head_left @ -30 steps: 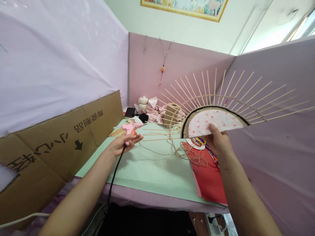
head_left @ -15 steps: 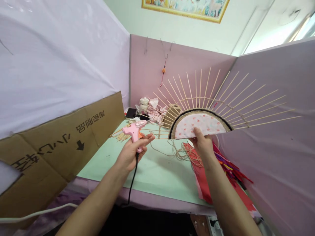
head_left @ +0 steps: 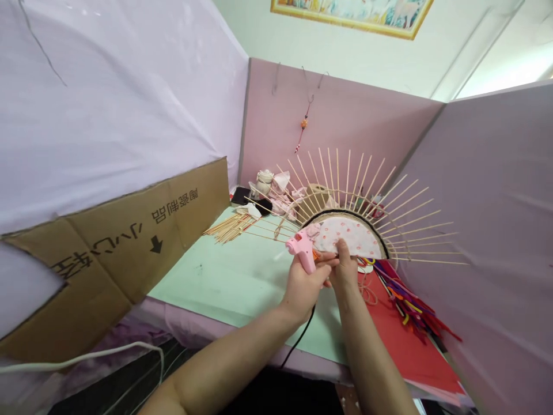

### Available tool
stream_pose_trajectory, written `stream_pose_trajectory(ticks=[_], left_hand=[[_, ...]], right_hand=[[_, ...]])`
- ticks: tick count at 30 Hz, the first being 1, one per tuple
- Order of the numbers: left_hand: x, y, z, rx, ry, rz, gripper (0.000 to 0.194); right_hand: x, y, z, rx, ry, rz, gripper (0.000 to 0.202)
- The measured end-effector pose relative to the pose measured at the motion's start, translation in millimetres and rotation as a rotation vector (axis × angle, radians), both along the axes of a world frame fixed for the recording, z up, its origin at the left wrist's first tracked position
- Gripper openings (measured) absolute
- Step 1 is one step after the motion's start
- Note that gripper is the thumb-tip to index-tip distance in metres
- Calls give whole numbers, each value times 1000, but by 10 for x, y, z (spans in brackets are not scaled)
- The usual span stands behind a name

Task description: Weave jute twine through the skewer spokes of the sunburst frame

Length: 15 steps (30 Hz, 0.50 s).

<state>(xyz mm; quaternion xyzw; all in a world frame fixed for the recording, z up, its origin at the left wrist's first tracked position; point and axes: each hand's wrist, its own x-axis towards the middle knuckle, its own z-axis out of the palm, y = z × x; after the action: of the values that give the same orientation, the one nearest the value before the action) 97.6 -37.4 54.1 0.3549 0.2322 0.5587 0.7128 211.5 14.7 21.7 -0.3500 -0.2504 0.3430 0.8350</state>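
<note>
My left hand (head_left: pixel 305 285) is closed around the handle of a pink hot glue gun (head_left: pixel 301 248), whose black cord hangs down over the table edge. Its front end is in front of the left part of a half-round fan shape (head_left: pixel 351 237). That piece has a white panel with pink spots, a black and twine border, and thin wooden sticks fanning outward, crossed by a strand of twine. My right hand (head_left: pixel 345 268) grips the panel's lower edge, thumb on the front. The two hands meet below the panel, and some of their fingers are hidden.
A bundle of thin sticks (head_left: pixel 232 226) lies on the green table top (head_left: pixel 224 282). Red sheet material (head_left: pixel 401 340) and coloured pipe cleaners (head_left: pixel 410 305) are on the right. A cardboard panel (head_left: pixel 125 248) stands at left. Behind are a white jar (head_left: pixel 264 181) and crumpled pink material.
My left hand has brought the glue gun right, up to the fan shape. My right hand has lowered the fan shape slightly. The camera view has shifted a little.
</note>
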Motion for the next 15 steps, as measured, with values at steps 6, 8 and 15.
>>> stream_pose_trajectory(ticks=[6,8,15], left_hand=[[-483,-118,-117,186,48,220,14],[-686,-73,-146,206,73,380,13],[-1195,222,-250,90,-8,766,29]], right_hand=[[51,79,-51,105,145,107,33],[58,121,-52,107,184,129,32],[33,241,-8,97,348,225,28]])
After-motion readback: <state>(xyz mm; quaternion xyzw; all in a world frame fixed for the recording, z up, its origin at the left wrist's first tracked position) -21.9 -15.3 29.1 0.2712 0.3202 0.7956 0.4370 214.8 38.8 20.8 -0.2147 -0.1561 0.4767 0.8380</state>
